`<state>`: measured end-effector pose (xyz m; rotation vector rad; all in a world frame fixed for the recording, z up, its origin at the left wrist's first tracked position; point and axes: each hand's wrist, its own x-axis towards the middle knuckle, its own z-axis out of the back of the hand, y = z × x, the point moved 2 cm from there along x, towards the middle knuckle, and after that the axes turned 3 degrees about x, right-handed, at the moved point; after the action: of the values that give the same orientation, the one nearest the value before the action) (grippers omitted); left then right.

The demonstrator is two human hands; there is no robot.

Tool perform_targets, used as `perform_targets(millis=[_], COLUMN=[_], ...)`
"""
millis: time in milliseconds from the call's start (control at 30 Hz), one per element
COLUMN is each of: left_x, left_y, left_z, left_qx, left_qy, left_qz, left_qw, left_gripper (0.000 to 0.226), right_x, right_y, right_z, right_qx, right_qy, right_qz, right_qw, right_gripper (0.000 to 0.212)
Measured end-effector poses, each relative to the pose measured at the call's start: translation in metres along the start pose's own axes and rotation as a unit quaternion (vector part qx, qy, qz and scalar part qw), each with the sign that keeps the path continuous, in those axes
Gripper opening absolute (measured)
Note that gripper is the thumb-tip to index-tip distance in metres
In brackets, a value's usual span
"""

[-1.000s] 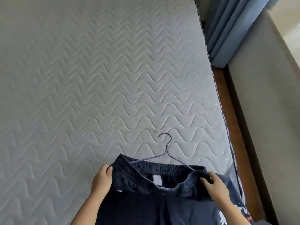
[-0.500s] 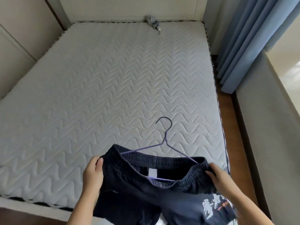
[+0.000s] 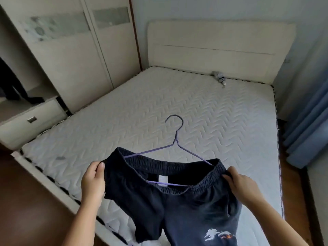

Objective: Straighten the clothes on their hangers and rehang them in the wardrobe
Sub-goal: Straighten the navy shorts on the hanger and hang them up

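The left hand and right hand pinch opposite waistband ends of the dark shorts, purple hanger between them.

No legible text, even on shorts

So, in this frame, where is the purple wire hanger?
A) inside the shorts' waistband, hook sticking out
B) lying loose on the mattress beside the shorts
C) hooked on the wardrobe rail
A: the arms of the purple wire hanger run into the elastic waistband of the dark shorts, which the left hand and right hand grip at either side.
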<state>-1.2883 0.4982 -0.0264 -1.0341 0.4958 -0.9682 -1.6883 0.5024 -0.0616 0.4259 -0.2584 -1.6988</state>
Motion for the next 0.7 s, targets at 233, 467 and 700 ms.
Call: perform_targets(millis=[233, 467, 700], left_x=[0.027, 0.031, -0.001], left_y=[0.051, 0.138, 0.228], left_z=[0.098, 0.226, 0.351], left_qx=[-0.047, 0.015, 0.202], left_qy=[-0.122, -0.22, -0.214], left_qz=[0.065, 0.152, 0.195], left_qw=[0.989, 0.964, 0.936], left_gripper=[0.016, 0.032, 0.03], right_x=[0.038, 0.035, 0.001], right_y=[0.123, 0.273, 0.43], right_z=[-0.012, -0.08, -0.152], right_qx=[0.0, 0.083, 0.134], right_qy=[-0.006, 0.066, 0.117], right_qz=[0.06, 0.119, 0.224], right_qw=[0.998, 0.987, 0.958], right_gripper=[0.041, 0.032, 0.037])
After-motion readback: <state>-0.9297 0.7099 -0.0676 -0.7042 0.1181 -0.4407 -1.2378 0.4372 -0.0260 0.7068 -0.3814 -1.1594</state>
